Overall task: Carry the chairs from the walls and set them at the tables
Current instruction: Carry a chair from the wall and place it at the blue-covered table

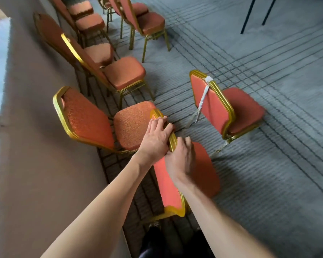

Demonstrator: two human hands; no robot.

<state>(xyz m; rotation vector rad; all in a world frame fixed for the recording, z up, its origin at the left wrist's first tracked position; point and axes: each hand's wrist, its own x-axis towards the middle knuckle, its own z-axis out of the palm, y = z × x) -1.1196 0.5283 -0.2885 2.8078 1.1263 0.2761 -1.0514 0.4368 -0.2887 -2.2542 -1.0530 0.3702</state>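
A wall-side chair [88,116] stands just left of the fingers [161,122], the left hand [156,139] and right hand [182,161] both curl tightly over the near chair [167,185]'s gold top rail, and a strapped chair [211,107] stands to their right.

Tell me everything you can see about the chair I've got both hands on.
The chair has a gold, metal-looking frame and an orange-red padded back and seat. It is seen from above and behind, near the wall, beside a neighbouring chair. The left hand and the right hand both grip the top rail of its back. Its legs are mostly hidden, so whether it is lifted cannot be told.
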